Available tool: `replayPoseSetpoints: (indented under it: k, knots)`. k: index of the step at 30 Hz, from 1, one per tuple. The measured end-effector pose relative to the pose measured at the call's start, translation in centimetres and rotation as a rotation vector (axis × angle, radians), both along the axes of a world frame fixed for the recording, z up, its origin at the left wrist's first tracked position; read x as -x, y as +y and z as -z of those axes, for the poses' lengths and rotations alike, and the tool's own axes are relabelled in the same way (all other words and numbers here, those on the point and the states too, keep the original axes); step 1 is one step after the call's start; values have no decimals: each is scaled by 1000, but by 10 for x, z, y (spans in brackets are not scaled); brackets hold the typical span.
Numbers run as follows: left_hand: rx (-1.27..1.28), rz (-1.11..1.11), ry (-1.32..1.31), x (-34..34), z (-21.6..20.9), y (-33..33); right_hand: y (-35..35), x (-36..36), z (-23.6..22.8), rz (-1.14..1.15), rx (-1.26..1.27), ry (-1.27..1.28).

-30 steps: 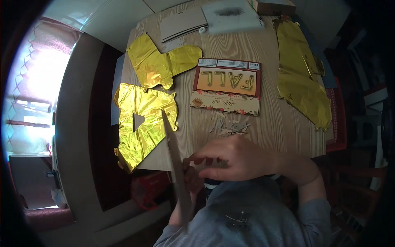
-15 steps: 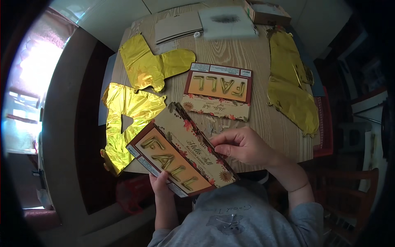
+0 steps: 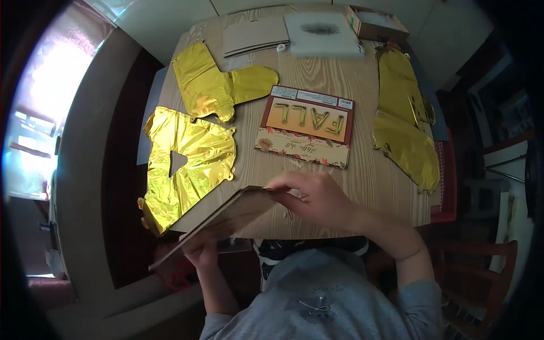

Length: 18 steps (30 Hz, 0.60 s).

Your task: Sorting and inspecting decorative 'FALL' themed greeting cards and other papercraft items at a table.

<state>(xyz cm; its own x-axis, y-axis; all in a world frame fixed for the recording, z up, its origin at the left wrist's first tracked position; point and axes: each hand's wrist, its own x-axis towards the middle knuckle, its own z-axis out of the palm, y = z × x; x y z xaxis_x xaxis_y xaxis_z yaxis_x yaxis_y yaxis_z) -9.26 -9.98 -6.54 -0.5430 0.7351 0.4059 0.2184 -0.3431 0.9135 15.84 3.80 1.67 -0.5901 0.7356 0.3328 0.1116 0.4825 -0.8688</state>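
Observation:
Both hands hold a folded cardboard package card (image 3: 224,218), now tilted so that its plain brown side and thin edges show. My left hand (image 3: 201,252) grips it by its lower edge, its fingers partly hidden beneath. At the upper right corner my right hand (image 3: 317,195) pinches the card between thumb and fingers. Beyond it on the table lies a similar printed package (image 3: 309,126) with golden letter balloons and autumn leaves pictured on it. Flat gold foil balloons (image 3: 190,156) are spread to the left of the hands.
Another gold foil balloon (image 3: 221,79) lies at the far left, and one more (image 3: 402,119) along the right side. Grey-brown cardboard sheets (image 3: 255,37), a translucent sheet (image 3: 323,34), a small white ring (image 3: 281,48) and an open carton (image 3: 377,25) sit at the wooden table's (image 3: 362,187) far edge.
The package card has turned from its printed face to a steep tilt and moved left and lower. My left hand has shifted left with it; my right hand now pinches its top corner.

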Motion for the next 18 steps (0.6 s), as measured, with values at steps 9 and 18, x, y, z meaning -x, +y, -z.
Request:
replayPoseSetpoints:
  k: [9, 18]
  knots:
    - [-67, -84, -16, 35, 20, -20, 17, 71, 42, -120, -158, -28]
    - [106, 111, -129, 49, 35, -22, 20, 69, 40, -151, -105, -35]
